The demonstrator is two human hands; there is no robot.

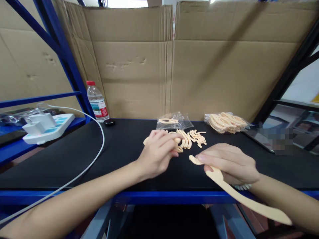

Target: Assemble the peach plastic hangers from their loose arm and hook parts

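My right hand [229, 162] pinches a long, curved, cream-coloured flat piece [249, 199] near its hooked end; its long tail reaches down past the table's front edge. Closed around a smaller cream-coloured piece [178, 146] is my left hand [159, 151], whose fingers hide much of it. Just beyond the left hand, several long curved strips [186, 139] lie side by side on the black tabletop. Several small curved pieces [198, 136] are beside them on the right. The two hands are apart, both above the table.
Behind the loose pieces lies a clear plastic bag [180, 121] with cream pieces, and a fuller bag [226, 122] is to its right. A water bottle [97, 103] stands back left. A white cable [99, 149] runs from the power strip [57, 129]. Cardboard [134, 73] walls the back.
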